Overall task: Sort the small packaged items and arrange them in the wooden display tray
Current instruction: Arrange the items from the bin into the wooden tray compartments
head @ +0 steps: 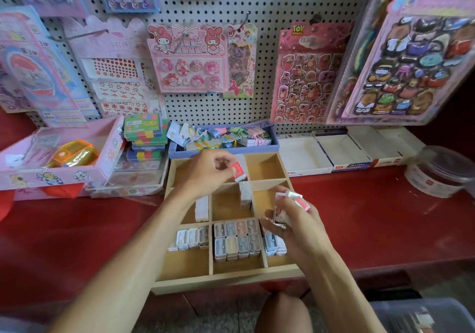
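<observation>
Wooden tray (226, 278) on red worktop (359, 219): front row, left to right, three, eight, then two visible pastel packets; left hand (205, 176) above back cells pinches one red-white packet (239, 172), right hand (293, 219) over right cells grips several more (295, 200).

A small stationery or toy shop, by the look of the display: far pegboard wall (270, 3) hung on hooks with carded sticker sheets (305, 73) and badge sets (189, 60); red counter shelf (372, 219) below, lined with stock trays, among them a wooden display tray (226, 278) of small packaged items (237, 240) sorted in rows by compartment.
</observation>
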